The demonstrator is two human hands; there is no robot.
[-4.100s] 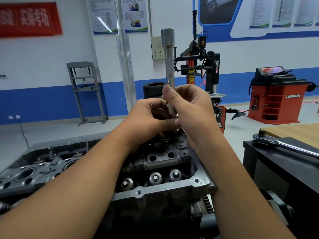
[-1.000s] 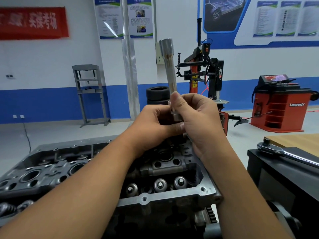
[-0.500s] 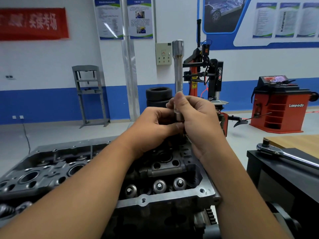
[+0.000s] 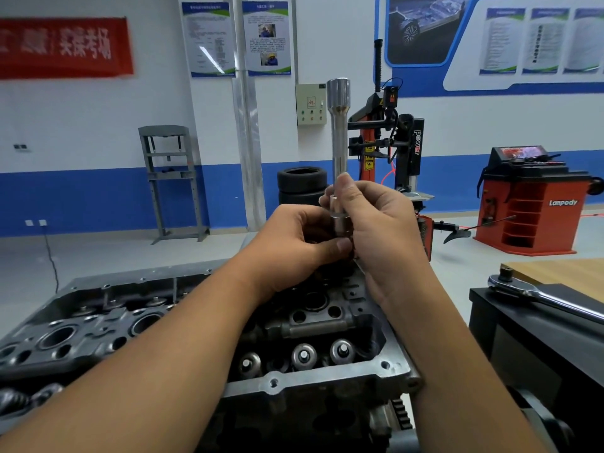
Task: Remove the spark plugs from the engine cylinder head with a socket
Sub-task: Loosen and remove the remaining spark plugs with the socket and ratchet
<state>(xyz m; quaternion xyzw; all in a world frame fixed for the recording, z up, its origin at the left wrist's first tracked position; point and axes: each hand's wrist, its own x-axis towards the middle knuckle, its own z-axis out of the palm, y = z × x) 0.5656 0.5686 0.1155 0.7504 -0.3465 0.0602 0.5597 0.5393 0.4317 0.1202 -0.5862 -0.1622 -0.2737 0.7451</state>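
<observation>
Automotive training workshop: tyre changer (image 4: 389, 142), red wheel balancer (image 4: 529, 201), stacked tyres (image 4: 300, 184), hydraulic press frame (image 4: 173, 178), instructional wall posters (image 4: 235, 39), stripped cylinder head (image 4: 196, 335) on the bench.

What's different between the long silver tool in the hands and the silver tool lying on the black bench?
The socket extension stands upright, gripped by both hands; the ratchet handle lies flat, untouched, on the black bench. The extension is a straight round bar widening at its top; the ratchet has a rounded head with a black knob. Both are shiny metal.

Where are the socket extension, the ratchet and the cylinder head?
socket extension (image 4: 339, 138): head view, mid shaft above the hands.
ratchet (image 4: 503, 284): head view, its round head end.
cylinder head (image 4: 327, 377): head view, near machined rim.
</observation>
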